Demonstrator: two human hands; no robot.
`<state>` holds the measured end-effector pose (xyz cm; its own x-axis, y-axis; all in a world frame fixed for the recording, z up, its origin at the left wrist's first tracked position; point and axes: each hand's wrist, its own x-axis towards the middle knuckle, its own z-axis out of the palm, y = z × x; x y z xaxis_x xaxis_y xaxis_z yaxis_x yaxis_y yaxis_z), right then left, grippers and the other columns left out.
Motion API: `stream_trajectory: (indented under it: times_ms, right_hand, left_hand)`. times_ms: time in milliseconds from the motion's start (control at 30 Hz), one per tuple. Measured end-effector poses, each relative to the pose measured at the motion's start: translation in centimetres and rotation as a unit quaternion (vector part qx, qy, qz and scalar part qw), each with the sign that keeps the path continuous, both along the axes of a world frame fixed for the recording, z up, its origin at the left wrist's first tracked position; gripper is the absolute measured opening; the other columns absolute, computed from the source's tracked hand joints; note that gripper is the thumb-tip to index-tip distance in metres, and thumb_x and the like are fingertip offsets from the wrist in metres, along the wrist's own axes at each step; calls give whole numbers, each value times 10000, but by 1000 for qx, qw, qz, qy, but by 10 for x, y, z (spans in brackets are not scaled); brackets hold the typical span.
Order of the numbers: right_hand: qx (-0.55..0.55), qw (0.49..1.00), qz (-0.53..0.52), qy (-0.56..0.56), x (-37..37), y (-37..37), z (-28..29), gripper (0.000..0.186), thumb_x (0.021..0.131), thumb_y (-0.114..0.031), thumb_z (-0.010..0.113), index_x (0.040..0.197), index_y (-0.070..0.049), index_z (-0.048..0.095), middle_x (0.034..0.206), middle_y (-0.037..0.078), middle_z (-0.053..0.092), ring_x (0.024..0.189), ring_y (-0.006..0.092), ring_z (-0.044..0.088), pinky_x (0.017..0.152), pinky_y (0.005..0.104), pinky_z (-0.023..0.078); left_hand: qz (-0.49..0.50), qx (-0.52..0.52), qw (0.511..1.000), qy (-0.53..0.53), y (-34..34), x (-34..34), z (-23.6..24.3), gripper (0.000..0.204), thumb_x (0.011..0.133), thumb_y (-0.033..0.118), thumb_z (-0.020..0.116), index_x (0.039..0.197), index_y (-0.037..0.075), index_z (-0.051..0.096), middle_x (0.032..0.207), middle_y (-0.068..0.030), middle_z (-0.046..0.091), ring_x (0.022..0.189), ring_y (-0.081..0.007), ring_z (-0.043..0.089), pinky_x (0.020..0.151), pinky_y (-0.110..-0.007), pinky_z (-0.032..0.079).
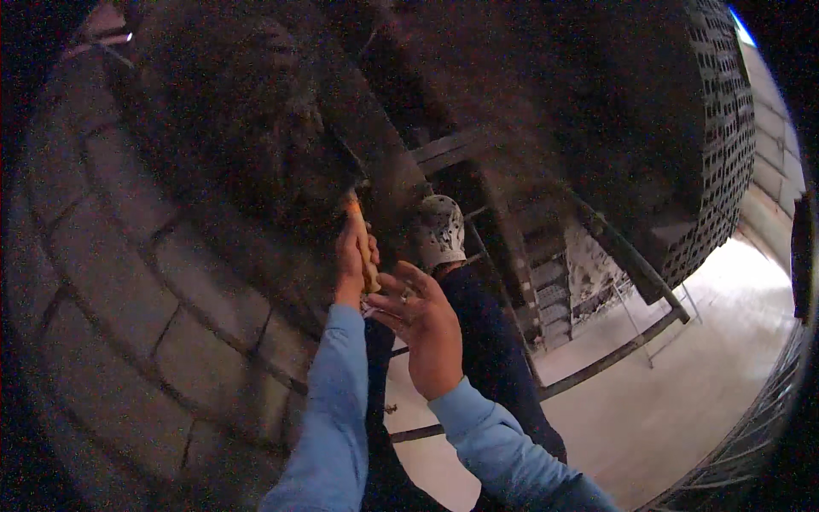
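Note:
A slim hand tool (354, 206) with an orange-yellow handle is in my left hand (350, 256), its fingers wrapped round the handle. The tool's grey far end meets the dark area in front of the wall, and I cannot make out its shape. Close by on the right, my right hand (431, 328) has its fingers apart, with a ring on one. Its fingertips are near the lower end of the handle; whether they touch it is unclear. A small pale bit shows between the hands. Both arms wear light blue sleeves.
A block wall (128, 213) with dark joints curves along the left. Beneath my hands are dark trousers (495, 341) and a white, dark-spotted rounded shape (442, 229), perhaps a shoe. Scaffold bars (610, 354) cross above a pale floor (682, 384). Hollow bricks (712, 162) stand at right.

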<state>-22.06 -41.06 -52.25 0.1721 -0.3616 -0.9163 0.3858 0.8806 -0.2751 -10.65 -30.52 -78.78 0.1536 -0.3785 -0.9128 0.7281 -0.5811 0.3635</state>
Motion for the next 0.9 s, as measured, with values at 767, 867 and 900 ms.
stream_trajectory:
  times_ms: [767,867,900]
  right_hand:
    - [-6,994,111,17,20,27,9,549,947,-217,492,1443,-10,378,1349,207,548,1158,330,612,1010,449,490]
    - [13,995,96,-1,17,28,11,559,937,-225,497,1440,-11,381,1337,202,558,1148,329,615,1013,446,485]
    - [20,995,95,-12,15,31,10,562,934,-228,497,1440,-11,383,1335,199,561,1145,329,617,1014,445,484]
  left_hand:
    - [-118,77,907,-396,94,-99,-40,548,913,513,643,1108,1,628,884,-205,667,830,-363,669,724,-454,507]
    - [4,121,953,-276,-3,-51,-33,539,892,542,664,1015,19,623,749,-143,628,708,-299,655,630,-423,499]
    - [19,123,958,-257,-9,-52,-30,529,889,538,671,991,21,617,722,-126,613,675,-274,644,603,-412,488]
